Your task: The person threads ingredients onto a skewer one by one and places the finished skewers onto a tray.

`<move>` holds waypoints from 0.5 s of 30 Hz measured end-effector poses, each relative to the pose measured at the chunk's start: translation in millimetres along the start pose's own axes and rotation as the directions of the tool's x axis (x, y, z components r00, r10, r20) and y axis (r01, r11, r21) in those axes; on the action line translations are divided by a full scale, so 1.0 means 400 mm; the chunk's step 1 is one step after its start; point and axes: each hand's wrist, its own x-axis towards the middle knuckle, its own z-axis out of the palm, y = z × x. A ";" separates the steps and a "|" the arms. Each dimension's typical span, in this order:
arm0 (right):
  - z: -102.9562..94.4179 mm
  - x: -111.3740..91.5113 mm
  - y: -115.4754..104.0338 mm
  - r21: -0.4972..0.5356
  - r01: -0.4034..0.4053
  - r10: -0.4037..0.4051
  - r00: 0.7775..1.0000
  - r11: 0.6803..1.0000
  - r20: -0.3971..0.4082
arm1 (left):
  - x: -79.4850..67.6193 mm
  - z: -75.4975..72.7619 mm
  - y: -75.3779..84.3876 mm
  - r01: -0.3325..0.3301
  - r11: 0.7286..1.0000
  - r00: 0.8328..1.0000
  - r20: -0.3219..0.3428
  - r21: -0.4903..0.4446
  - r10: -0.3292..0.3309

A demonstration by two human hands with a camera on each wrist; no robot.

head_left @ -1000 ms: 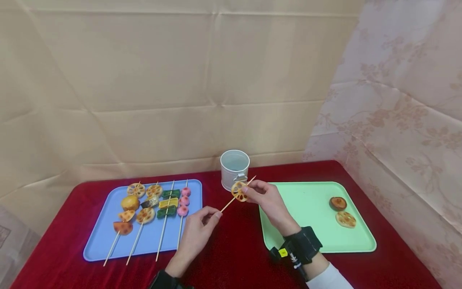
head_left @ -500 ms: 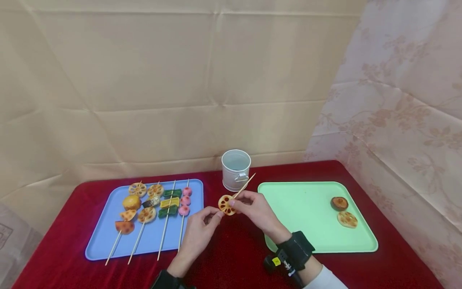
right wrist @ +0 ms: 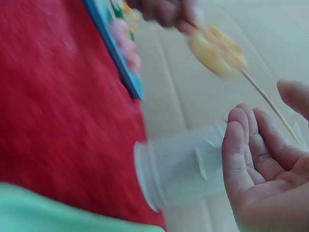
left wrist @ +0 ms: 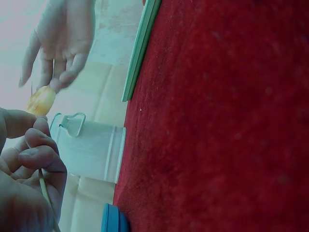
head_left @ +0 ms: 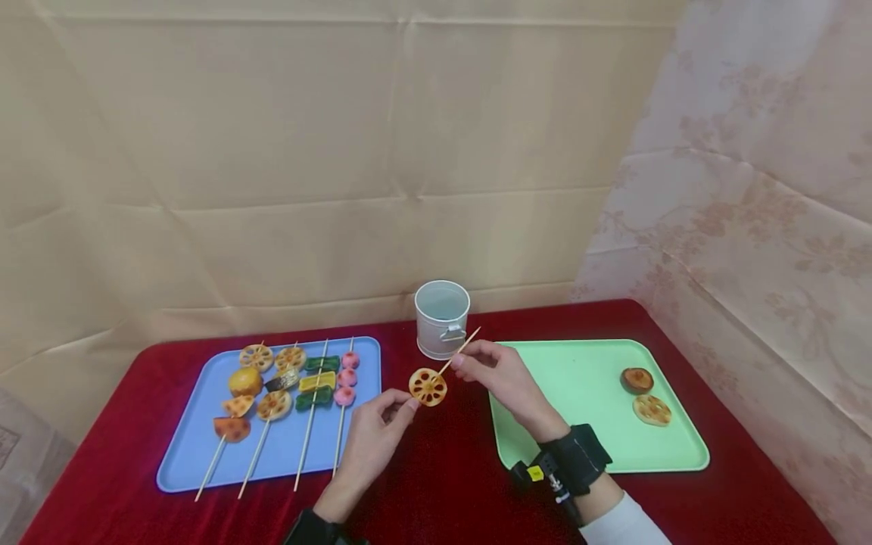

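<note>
My left hand (head_left: 373, 437) pinches a thin wooden skewer (head_left: 468, 339) between thumb and fingers. A browned lotus root slice (head_left: 424, 397) is threaded on it, right at those fingertips. Beyond the slice, the bare pointed end slants up to the right. Beside that end is my right hand (head_left: 509, 387); in the right wrist view its thumb and fingers (right wrist: 235, 140) stand apart, with the stick passing near them and not gripped. The skewer's lower end shows under the left hand (left wrist: 29, 193) in the left wrist view.
On the left, a blue tray (head_left: 184, 462) bears several loaded skewers. The green tray (head_left: 559, 409) at right carries a mushroom cap (head_left: 637, 380) and another lotus root slice (head_left: 652, 410). A white metal bucket (head_left: 432, 337) stands behind the hands on the red cloth (head_left: 443, 484).
The lotus root slice has slid down the skewer from near the tip to my left fingertips. My right hand pushed it there, then let go and moved back up and right.
</note>
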 end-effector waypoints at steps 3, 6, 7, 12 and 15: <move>-0.047 0.001 -0.008 -0.015 -0.006 0.005 0.998 1.000 -0.056 | -0.001 -0.004 -0.002 0.003 1.000 1.000 -0.004 0.000 -0.003; -0.098 -0.004 -0.015 -0.043 -0.007 0.002 0.993 0.999 -0.115 | -0.002 -0.006 -0.006 -0.003 1.000 1.000 -0.010 0.003 0.003; -0.115 -0.006 -0.016 -0.056 -0.008 0.000 0.991 0.998 -0.136 | -0.003 -0.007 -0.008 -0.006 1.000 1.000 -0.013 0.002 0.006; -0.194 -0.022 -0.004 -0.091 0.010 -0.028 0.979 0.996 -0.203 | -0.004 -0.007 -0.013 -0.021 1.000 1.000 -0.017 -0.011 0.021; -0.241 -0.034 0.009 -0.126 0.009 -0.037 0.974 0.992 -0.224 | -0.003 -0.005 -0.014 -0.014 1.000 1.000 -0.012 -0.008 0.013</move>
